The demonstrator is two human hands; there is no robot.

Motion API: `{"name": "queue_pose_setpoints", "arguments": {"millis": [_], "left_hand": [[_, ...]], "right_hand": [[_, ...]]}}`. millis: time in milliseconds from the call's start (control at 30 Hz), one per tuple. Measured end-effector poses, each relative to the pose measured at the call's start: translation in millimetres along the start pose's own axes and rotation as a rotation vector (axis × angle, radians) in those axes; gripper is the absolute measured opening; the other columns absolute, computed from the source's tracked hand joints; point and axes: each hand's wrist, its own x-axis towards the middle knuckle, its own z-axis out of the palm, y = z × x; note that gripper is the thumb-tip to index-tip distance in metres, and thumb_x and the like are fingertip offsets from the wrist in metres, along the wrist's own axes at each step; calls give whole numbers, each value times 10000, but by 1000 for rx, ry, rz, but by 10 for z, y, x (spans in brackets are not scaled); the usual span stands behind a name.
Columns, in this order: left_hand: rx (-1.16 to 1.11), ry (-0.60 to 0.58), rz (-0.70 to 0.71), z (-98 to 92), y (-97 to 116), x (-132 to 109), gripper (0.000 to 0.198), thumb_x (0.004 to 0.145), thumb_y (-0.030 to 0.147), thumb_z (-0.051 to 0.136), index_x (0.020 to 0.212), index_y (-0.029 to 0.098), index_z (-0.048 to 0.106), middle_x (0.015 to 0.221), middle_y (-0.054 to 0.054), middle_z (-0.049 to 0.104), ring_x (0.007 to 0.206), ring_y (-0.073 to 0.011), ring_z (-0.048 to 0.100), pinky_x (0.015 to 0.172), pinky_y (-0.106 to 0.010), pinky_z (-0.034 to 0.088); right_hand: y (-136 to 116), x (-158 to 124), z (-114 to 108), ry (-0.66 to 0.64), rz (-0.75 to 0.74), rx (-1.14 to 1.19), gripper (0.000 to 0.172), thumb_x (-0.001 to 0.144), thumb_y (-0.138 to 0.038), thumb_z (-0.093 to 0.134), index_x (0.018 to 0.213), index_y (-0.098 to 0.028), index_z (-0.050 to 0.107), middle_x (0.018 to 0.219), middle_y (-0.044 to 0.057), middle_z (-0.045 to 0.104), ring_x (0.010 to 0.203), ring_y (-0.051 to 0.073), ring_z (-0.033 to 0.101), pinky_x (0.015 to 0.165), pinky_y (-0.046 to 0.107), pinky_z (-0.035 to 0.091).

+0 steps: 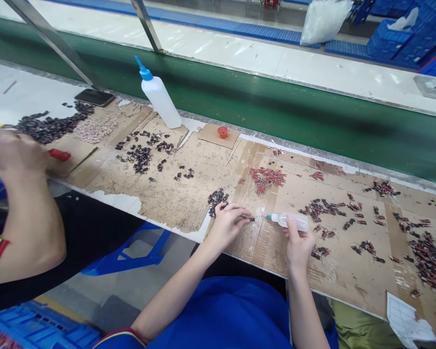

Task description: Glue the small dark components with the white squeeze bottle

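Small bottle (281,219) and dark piece (252,219) held close over a cardboard-topped surface (7,87)

We see the small bottle lying nearly level in our right hand (300,245), thumb and fingers closed around it, its blue tip pointing left. Just short of that tip, our left hand (229,224) is pinched on the dark piece, which is too small for us to make out clearly. A heap of black parts (218,198) sits right beside the left hand.

Under our work the surface is covered with stained, torn cardboard (174,198), crossed by strips of shiny tape. Beyond our hands lies a pile of red parts (267,179); clusters of dark-and-red pieces (428,261) spread to the right, with a paper sheet (403,315) at the near edge. Farther back we have a red cup (223,132) on a cardboard square and a tall white bottle (160,102) with a blue nozzle. A phone (95,97) lies at the far left, where a co-worker's hand (20,152) is near more black parts.

Past the surface runs a green strip (240,97) with a white ledge behind it. Across the room stand blue crates (388,41) and a full plastic bag (323,22); below us, at left, is a blue stool (141,252).
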Motion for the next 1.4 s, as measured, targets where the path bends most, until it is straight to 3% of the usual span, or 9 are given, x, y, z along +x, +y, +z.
{"name": "queue_pose_setpoints", "arguments": {"millis": [133, 267, 367, 433, 633, 800, 1033, 1200, 1400], "left_hand": [[-45, 96, 88, -35, -63, -44, 160, 857, 170, 623, 923, 271, 729, 945, -19, 764, 983, -217, 644, 946, -437, 374], [-218, 179, 185, -119, -103, -99, 194, 891, 198, 560, 970, 253, 728, 955, -53, 745, 934, -219, 635, 875, -394, 461], [-317, 211, 165, -153, -115, -135, 188, 886, 219, 556, 956, 243, 729, 947, -63, 733, 930, -220, 633, 861, -379, 492], [-359, 222, 138, -155, -120, -153, 182, 881, 222, 559, 941, 235, 730, 944, -66, 730, 935, -218, 635, 862, -372, 501], [-421, 227, 109, -156, -133, -177, 175, 869, 220, 567, 936, 228, 728, 965, -63, 735, 969, -212, 646, 895, -364, 512], [-454, 237, 93, -163, -159, -188, 179, 869, 214, 570, 943, 219, 733, 974, -66, 743, 968, -208, 664, 901, -360, 526], [-436, 308, 100, -139, -134, -192, 200, 872, 212, 573, 970, 235, 745, 978, -60, 746, 961, -208, 659, 901, -377, 530], [-415, 296, 82, -132, -60, -175, 213, 872, 199, 569, 985, 241, 745, 973, -62, 746, 945, -207, 657, 884, -372, 533], [-399, 317, 96, -120, -6, -167, 186, 860, 206, 597, 976, 230, 741, 948, -62, 746, 928, -207, 659, 873, -364, 531]], "right_hand": [[-91, 58, -90, -56, -68, -187, 537, 606, -575, 721, 945, -171, 620, 754, 37, 666, 546, 157, 572, 520, 274, 433], [-291, 110, -147, -39, -233, -718, 502, 684, -620, 660, 950, -196, 689, 522, -2, 564, 484, 180, 515, 540, 292, 369], [-453, 203, -116, 44, -371, -904, 473, 776, -607, 588, 961, -194, 727, 466, -6, 510, 469, 182, 487, 551, 294, 339], [-514, 300, -32, 12, -474, -882, 423, 790, -562, 602, 933, -188, 740, 554, 23, 580, 525, 185, 535, 588, 298, 378], [-369, 605, 426, -433, -542, -836, 200, 689, -354, 757, 852, -239, 759, 780, 48, 693, 657, 192, 622, 654, 311, 463], [-193, 727, 632, -509, -506, -913, 78, 708, -183, 718, 765, -233, 737, 752, 41, 695, 681, 197, 633, 675, 312, 462], [-252, 668, 580, -464, -520, -811, 139, 821, -198, 564, 803, -200, 701, 792, 81, 711, 750, 225, 660, 740, 344, 483], [-365, 336, 474, -638, -443, -418, 226, 851, -321, 532, 902, -198, 715, 894, 70, 729, 744, 181, 671, 699, 305, 525], [-367, 51, 396, -724, -313, -247, 196, 797, -341, 626, 860, -208, 756, 860, 61, 751, 774, 189, 691, 731, 319, 545]]}}
